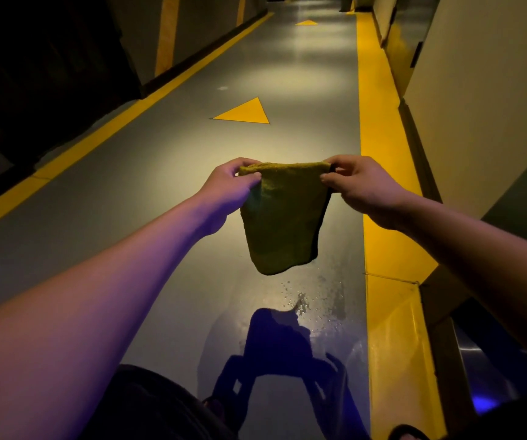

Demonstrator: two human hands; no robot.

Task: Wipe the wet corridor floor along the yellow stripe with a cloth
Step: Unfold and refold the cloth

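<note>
We see both arms stretched forward and a little down, away from the body, and they come closer to each other at the hands. The left hand [229, 185] is turned with its back to us; its thumb and curled fingers pinch the upper left corner of the cloth [283, 217]. The cloth is yellow-green and hangs in the air between the two hands, above the grey floor [167, 173] and not touching it. Its top edge runs flat from left to right, and its long side hangs down, ending in a rounded lower edge that points to the floor. Under the cloth we see water drops [303, 300] shining on the floor, and the dark shadow of the arms and cloth nearer to us. The right hand [360, 188] pinches the upper right corner in the same way, thumb against fingers. Just right of it the wide yellow stripe [383, 160] runs along the floor, beside the wall [484, 100].
</note>
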